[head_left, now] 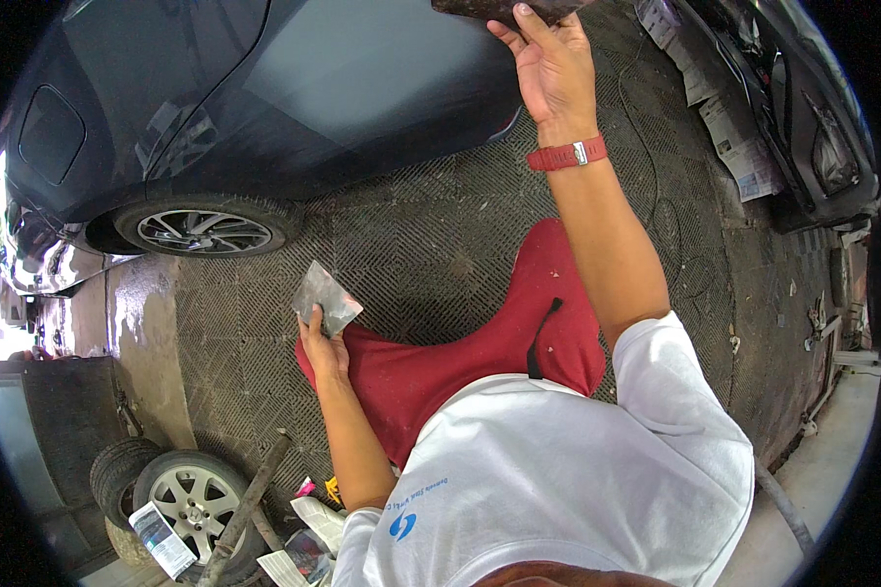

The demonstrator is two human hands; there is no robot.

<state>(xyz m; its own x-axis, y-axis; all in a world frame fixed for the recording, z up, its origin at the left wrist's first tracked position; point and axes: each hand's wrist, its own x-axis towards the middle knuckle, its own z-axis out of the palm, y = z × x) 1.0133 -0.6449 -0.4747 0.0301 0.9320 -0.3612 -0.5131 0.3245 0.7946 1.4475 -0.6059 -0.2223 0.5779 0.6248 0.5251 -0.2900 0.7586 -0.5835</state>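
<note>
My left hand [324, 350], held low by my left knee, is closed on a flat grey four-sided plate [325, 297] with smeared, lighter patches. The thumb lies over its lower edge. Up at the top edge of the view, my right arm is stretched out, a red band on the wrist. The fingers of my right hand [558, 78] pinch a dark brownish flat piece [480, 8]; the upper edge of the view cuts it off, so I cannot tell its kind. Left of that hand is a dark car [215, 108] with a dull pale-grey patch [362, 68] on its side panel.
The car's wheel [206, 231] stands beyond my left hand. Dark ribbed mats [421, 245] cover the floor, with a thin cable [636, 127] at right. Loose tyres and an alloy wheel [191, 499] lie lower left beside a pole. Newspaper [739, 147] lies near a black car part [817, 147].
</note>
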